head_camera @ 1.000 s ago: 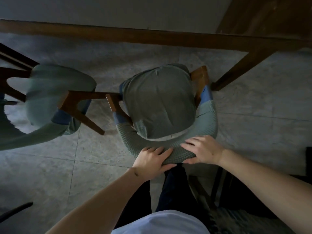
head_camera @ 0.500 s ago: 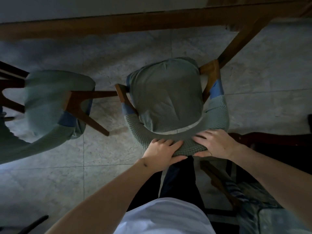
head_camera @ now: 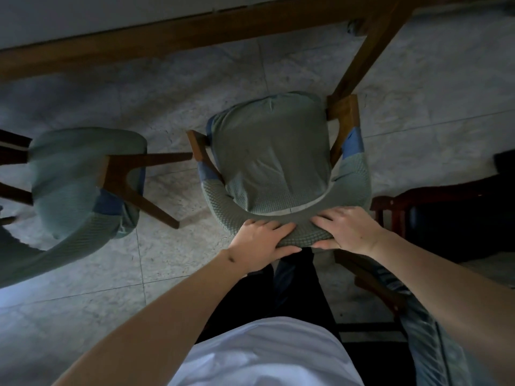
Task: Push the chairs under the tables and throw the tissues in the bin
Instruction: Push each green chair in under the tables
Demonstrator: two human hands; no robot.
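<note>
Green knit covers the chair in the middle of the head view, and both hands are on its curved back rail. The left hand wraps the rail, fingers over the top and thumb underneath; the right hand grips it just beside, fingers spread over the fabric.

Against the earlier frames the chair has slid forward: a second ago its seat sat well short of the table leg, and now the right armrest touches or nearly touches that leg, with the seat front near the table edge. I judge the push to be well under way but not finished, as the whole seat is in plain view, not under the top.

Count: two green chairs, this one and a second chair to the left, turned askew and well apart from the table; one table; two hands. No tissues or bin show.
</note>
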